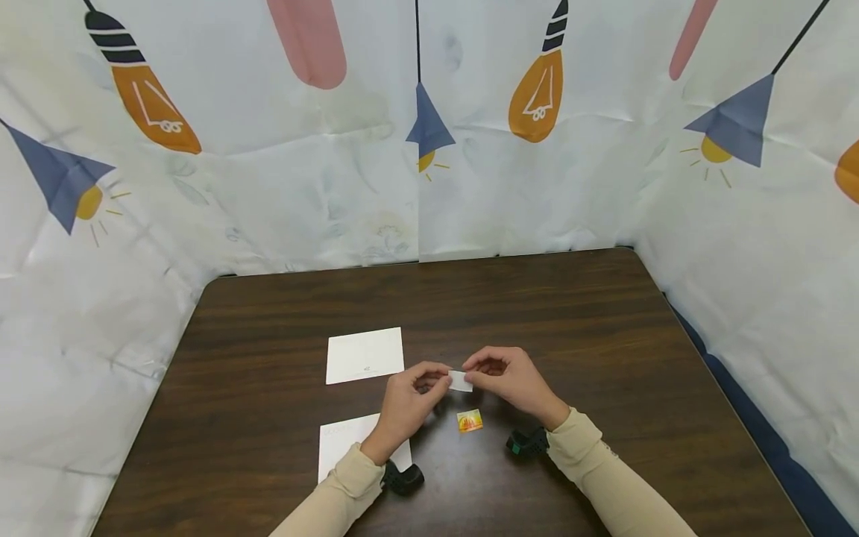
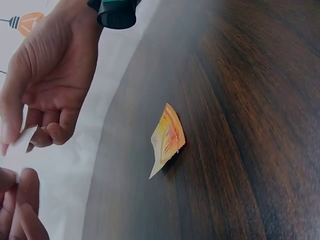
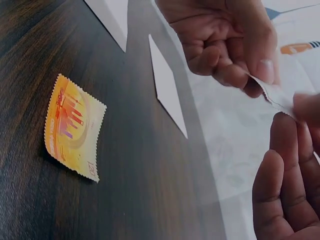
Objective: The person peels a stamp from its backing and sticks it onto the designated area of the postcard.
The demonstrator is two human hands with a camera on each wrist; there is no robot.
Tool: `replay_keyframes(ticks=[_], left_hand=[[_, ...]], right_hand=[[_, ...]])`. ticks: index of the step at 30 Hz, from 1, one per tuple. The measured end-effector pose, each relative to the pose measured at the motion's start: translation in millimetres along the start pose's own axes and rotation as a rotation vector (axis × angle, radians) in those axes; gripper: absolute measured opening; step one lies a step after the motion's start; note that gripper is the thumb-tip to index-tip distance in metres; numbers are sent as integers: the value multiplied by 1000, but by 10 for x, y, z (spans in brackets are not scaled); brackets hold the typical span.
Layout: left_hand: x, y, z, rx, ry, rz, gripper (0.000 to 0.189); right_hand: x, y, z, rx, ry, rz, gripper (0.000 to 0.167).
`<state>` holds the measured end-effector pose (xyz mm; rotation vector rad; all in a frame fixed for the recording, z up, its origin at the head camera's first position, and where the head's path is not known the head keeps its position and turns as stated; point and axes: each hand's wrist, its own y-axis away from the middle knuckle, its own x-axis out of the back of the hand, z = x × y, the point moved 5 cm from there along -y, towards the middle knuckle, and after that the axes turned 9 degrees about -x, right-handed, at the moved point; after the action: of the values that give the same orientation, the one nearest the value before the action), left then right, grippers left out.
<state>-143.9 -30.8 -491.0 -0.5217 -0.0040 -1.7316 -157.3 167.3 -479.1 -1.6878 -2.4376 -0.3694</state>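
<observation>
A small stamp (image 1: 460, 381) with its white back showing is stretched between both hands above the table. My left hand (image 1: 411, 399) pinches one end of it between thumb and finger; my right hand (image 1: 513, 380) pinches the opposite end. Its toothed edge shows in the right wrist view. Just below the hands, a second stamp (image 3: 72, 127), yellow and orange with a printed picture, lies face up on the table, slightly curled. That loose stamp (image 2: 168, 137) also appears in the left wrist view, touched by neither hand.
On the dark wooden table (image 1: 268, 418) lie two flat white rectangles of paper. The farther paper (image 1: 365, 356) has a small print near its lower edge; the nearer paper (image 1: 342, 444) is partly covered by my left arm. A patterned white cloth (image 1: 302, 186) hangs behind the table.
</observation>
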Motion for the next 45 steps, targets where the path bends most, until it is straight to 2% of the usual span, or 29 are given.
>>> replay_keyframes(ticks=[6, 11, 15, 27, 34, 41, 45], left_hand=[[-12, 9, -57, 101, 72, -19, 12], [-21, 16, -109, 191, 163, -62, 22], [-41, 16, -133, 235, 227, -108, 26], [-105, 17, -136, 233, 261, -230, 29], [-109, 15, -145, 246, 232, -189, 26], [-105, 9, -141, 261, 234, -145, 22], [-106, 9, -146, 275, 230, -129, 20]], right_hand=[[-21, -16, 18, -20, 14, 4, 13], [-12, -23, 12, -28, 6, 8, 14], [-1, -23, 22, -41, 5, 11, 14], [31, -29, 12, -39, 2, 14, 14], [40, -32, 17, -37, 22, 39, 17], [135, -32, -11, -35, 72, 148, 23], [146, -12, -52, -20, 90, 167, 20]])
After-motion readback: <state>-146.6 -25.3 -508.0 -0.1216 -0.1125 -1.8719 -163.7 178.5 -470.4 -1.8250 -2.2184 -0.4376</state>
